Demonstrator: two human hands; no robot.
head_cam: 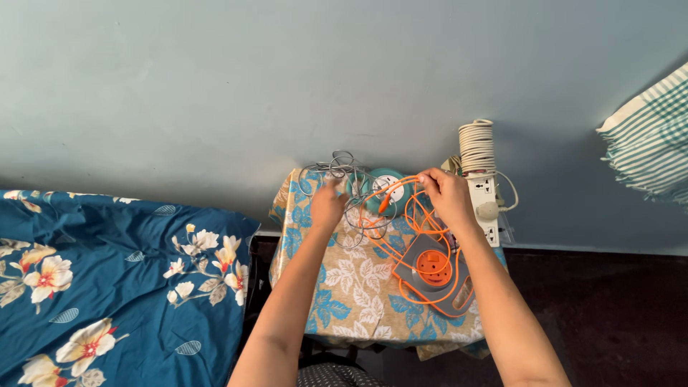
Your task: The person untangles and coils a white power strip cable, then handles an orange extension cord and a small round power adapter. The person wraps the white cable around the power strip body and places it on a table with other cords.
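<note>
Orange flexible cable (412,218) lay in loose loops between both hands on a small table draped in a tan-and-blue leaf-print cloth (351,294). The right hand (446,195) pinched the cable near its top loop, while the left hand (327,204) closed on a tangle of thin grey wire (344,172). Just beneath the right wrist sat a grey, square plastic extension box with a round orange socket (435,269). A white power strip (487,204) stood close alongside.

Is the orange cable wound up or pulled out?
Mostly pulled out. The orange cable lies in loose loops over the table around its grey reel, and the right hand pinches one strand.
</note>
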